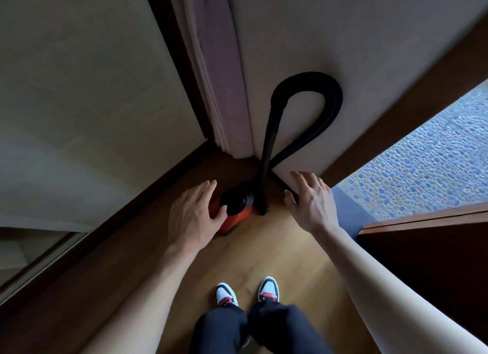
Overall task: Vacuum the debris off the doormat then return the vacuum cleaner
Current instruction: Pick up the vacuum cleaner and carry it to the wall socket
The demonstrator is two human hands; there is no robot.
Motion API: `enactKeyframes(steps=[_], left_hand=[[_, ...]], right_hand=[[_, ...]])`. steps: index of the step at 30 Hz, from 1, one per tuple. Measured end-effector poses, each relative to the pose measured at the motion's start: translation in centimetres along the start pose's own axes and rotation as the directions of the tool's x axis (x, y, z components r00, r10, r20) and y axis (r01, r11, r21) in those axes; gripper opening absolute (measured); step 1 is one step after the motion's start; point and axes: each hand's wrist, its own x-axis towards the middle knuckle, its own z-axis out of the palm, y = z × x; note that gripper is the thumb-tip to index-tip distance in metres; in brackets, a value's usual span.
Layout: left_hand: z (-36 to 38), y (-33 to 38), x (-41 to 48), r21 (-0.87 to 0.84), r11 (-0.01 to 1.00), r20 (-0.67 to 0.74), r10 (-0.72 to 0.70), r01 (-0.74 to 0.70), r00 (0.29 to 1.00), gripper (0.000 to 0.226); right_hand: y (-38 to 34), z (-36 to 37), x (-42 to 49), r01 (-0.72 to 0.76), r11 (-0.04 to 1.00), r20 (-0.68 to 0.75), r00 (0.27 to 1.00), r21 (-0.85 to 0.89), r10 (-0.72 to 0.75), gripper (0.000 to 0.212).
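Head view: our left hand [194,216] and right hand [311,198] hover, fingers spread and empty, by the cornered vacuum cleaner [235,208]. Fetching it seems in hand, so next we need a firm grip.

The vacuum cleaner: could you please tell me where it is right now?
In the head view, the vacuum cleaner sits on the wooden floor in the corner, centre frame, partly behind the left hand, its black hose looping up the wall.

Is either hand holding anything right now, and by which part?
Nothing is held. The left hand is open by the red vacuum cleaner, the right hand open beside its black wand.
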Motion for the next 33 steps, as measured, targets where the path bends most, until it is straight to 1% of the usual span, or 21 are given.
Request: enactKeyframes(steps=[4,8,12,17,20,22,24,26,28,30,31,33], left_hand=[[6.4,-1.3,1.5,-0.037,0.999,0.039,0.012,-0.011,0.999,0.064],[14.7,-3.8,3.5,-0.080,0.997,0.030,0.024,-0.022,0.999,0.062],[24.0,-6.5,5.8,-0.134,0.990,0.001,0.043,-0.042,0.999,0.058],[35.6,-9.7,9.3,-0.174,0.984,-0.006,0.041,-0.041,0.999,0.058],[41.9,-11.2,11.3,-0.185,0.981,-0.019,0.049,-0.052,0.999,0.059],[45.7,-12.3,12.3,-0.187,0.980,-0.066,0.057,-0.068,0.996,0.057],[48.8,-12.8,13.0,-0.183,0.978,-0.101,0.086,-0.103,0.991,0.056],[50.7,-13.0,13.7,-0.193,0.976,-0.138,0.073,-0.099,0.988,0.057],[52.4,-13.2,14.3,-0.216,0.973,-0.136,0.055,-0.084,0.989,0.053],[53.4,-13.2,14.6,-0.228,0.971,-0.156,0.042,-0.078,0.987,0.049],[53.7,-13.3,14.9,-0.238,0.969,-0.163,0.021,-0.060,0.986,0.051],[53.9,-13.5,15.5,-0.273,0.962,-0.141,-0.050,0.010,0.989,0.055]], right_hand=[[2.1,5.4,1.4,-0.014,1.000,0.013,1.000,0.002,0.014,0.059],[4.6,12.9,3.3,-0.046,0.999,0.014,0.999,0.011,0.046,0.057],[7.2,21.4,5.5,-0.063,0.998,0.016,0.998,0.032,0.062,0.060],[10.6,31.2,9.5,-0.051,0.998,-0.013,0.999,0.030,0.052,0.066],[13.0,36.0,12.0,-0.035,0.998,-0.068,0.997,0.058,0.039,0.066],[14.2,38.7,13.8,-0.020,0.994,-0.120,0.992,0.110,0.033,0.065],[15.4,40.8,15.3,0.010,0.980,-0.198,0.980,0.198,0.030,0.067],[16.0,42.5,16.9,0.076,0.953,-0.270,0.963,0.294,0.007,0.066],[16.5,43.9,18.6,0.131,0.908,-0.313,0.950,0.398,0.000,0.061],[16.3,44.9,19.6,0.153,0.856,-0.340,0.940,0.493,0.028,0.057],[16.0,45.2,20.1,0.156,0.829,-0.337,0.941,0.536,0.041,0.057],[15.5,45.6,20.9,0.157,0.772,-0.309,0.950,0.616,0.053,0.055]])
